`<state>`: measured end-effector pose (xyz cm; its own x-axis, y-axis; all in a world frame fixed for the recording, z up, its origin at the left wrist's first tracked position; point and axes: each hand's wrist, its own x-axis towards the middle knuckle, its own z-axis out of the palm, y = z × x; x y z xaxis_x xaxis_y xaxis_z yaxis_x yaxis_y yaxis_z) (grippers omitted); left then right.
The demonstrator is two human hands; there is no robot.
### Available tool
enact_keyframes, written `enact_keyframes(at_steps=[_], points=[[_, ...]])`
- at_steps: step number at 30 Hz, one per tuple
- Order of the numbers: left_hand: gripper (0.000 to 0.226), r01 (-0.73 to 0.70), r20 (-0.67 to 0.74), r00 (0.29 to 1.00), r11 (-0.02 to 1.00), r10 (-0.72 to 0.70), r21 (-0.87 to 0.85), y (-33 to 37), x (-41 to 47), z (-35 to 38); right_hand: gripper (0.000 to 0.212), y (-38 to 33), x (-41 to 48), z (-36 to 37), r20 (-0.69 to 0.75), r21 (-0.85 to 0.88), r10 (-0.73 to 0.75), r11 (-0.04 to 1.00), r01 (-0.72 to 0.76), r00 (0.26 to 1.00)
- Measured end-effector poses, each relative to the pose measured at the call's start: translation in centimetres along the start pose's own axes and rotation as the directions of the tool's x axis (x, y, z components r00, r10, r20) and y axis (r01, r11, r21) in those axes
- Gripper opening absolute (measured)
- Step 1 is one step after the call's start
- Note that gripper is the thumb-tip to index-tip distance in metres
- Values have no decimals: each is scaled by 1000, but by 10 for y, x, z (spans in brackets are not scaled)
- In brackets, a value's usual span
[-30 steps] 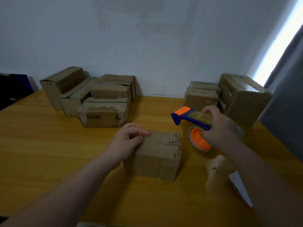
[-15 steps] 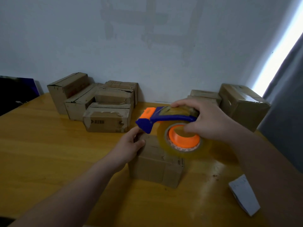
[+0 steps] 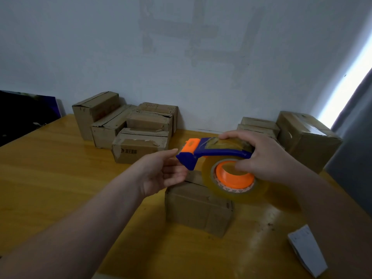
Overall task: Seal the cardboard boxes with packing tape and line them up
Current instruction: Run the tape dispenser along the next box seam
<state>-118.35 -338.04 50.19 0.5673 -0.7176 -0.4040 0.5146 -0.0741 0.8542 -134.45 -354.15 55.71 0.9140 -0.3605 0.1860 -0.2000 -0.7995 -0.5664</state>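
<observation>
Target cardboard box (image 3: 198,208) sits mid-table (image 3: 60,178), plain brown and worn, top flaps closed with ragged edges; seam looks untaped, hard to confirm under the roll. Right hand (image 3: 267,158) clamps the blue/orange tape dispenser (image 3: 217,156) just above the box, fingers curled over the top, thumb at the orange core of the clear tape roll (image 3: 235,178). Left hand (image 3: 161,174) is spread flat, holding nothing, at the dispenser's 9 o'clock. Box cluster (image 3: 138,146) at 10 o'clock from the target, more boxes (image 3: 306,137) at 2, paper slip (image 3: 308,250) at 4.
</observation>
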Motion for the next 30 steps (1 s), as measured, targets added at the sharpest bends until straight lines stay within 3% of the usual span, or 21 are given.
enact_keyframes(at_steps=[6,12,21,30], points=[[12,35,-30,999,998,-37,-52,0,3,1,61,3,0,0,-6,-2,-12,1000,12,1000],[17,-45,-25,999,996,47,73,-4,7,-2,60,-1,1,1,-13,-49,-59,997,58,998],[12,-152,-71,983,968,169,199,-10,7,-16,58,-14,2,-20,191,-103,-41,993,62,981],[11,-200,-190,946,935,261,291,-21,14,-30,55,-19,0,-31,286,-170,53,985,-3,957]])
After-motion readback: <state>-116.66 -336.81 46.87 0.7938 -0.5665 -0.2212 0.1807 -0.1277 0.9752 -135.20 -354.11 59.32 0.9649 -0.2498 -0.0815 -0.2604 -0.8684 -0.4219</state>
